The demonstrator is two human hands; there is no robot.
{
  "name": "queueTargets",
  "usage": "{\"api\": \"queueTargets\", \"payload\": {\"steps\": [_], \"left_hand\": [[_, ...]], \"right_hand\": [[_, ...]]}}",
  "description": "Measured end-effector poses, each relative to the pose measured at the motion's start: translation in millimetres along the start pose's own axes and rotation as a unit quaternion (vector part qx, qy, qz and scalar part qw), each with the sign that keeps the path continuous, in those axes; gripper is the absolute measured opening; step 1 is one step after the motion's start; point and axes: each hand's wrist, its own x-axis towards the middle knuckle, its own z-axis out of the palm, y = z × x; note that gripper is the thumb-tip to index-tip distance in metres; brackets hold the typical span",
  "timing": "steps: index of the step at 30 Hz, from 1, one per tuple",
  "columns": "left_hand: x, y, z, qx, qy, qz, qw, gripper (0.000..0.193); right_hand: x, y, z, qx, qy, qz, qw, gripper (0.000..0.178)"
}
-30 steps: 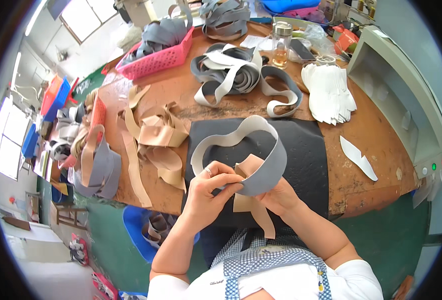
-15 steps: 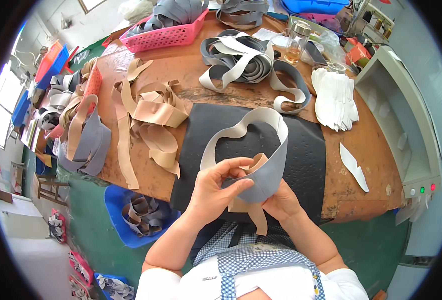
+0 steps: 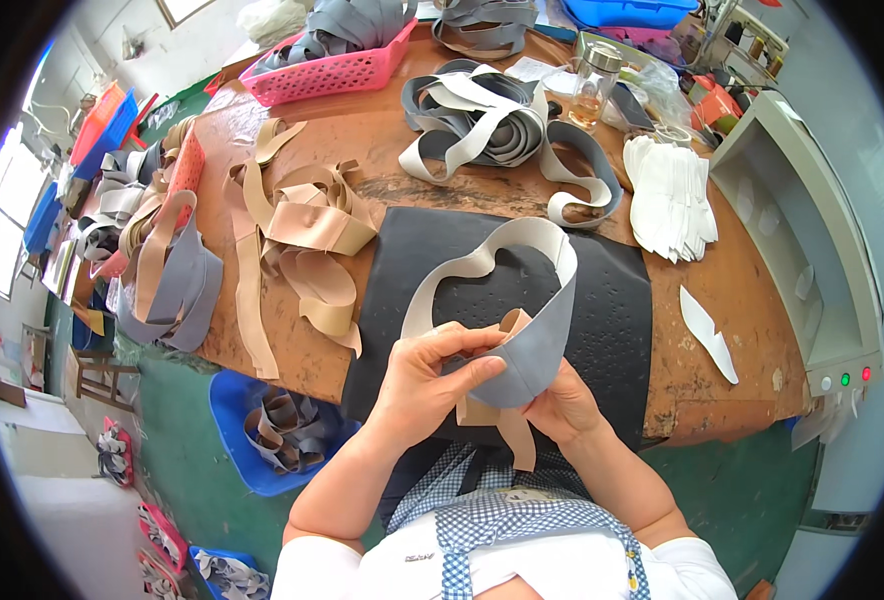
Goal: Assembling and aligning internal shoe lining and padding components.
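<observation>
The person's left hand [image 3: 432, 385] pinches a grey band [image 3: 530, 362] between thumb and fingers, the thumb pressed on its grey outer face near the lower edge. The band stands as a curved loop above a black mat [image 3: 607, 320], its pale inner side showing along the far bend. A tan strip [image 3: 518, 442] lies against the band, one end curling up inside the loop beside the left fingers and the other hanging below toward the checked apron [image 3: 537, 522]. The right hand [image 3: 565, 403] is curled against the lower right edge of the band; its fingertips are hidden behind the material, so whether they close on it cannot be told. The mat lies on a worn brown table [image 3: 717, 405]. Left of it rest loosely coiled tan strips [image 3: 317, 228]; beyond it sits a heap of grey and white strips [image 3: 477, 125], with a pink basket [image 3: 337, 82] of grey strips farther back. To the right lie a stack of white pieces [image 3: 670, 200] and, nearer, a single white piece [image 3: 707, 335]. A blue bin [image 3: 237, 440] holding more strips stands on the green floor [image 3: 187, 440].
</observation>
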Motion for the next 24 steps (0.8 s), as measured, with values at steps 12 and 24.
{"api": "queueTargets", "payload": {"steps": [12, 24], "left_hand": [[1, 1, 0, -0.015, 0.002, -0.016, 1.000, 0.024], [2, -9, 1, -0.034, 0.031, -0.044, 0.998, 0.017]], "right_hand": [[2, 4, -10, -0.007, -0.011, -0.015, 1.000, 0.037], [0, 3, -14, -0.103, 0.025, -0.037, 0.994, 0.036]]}}
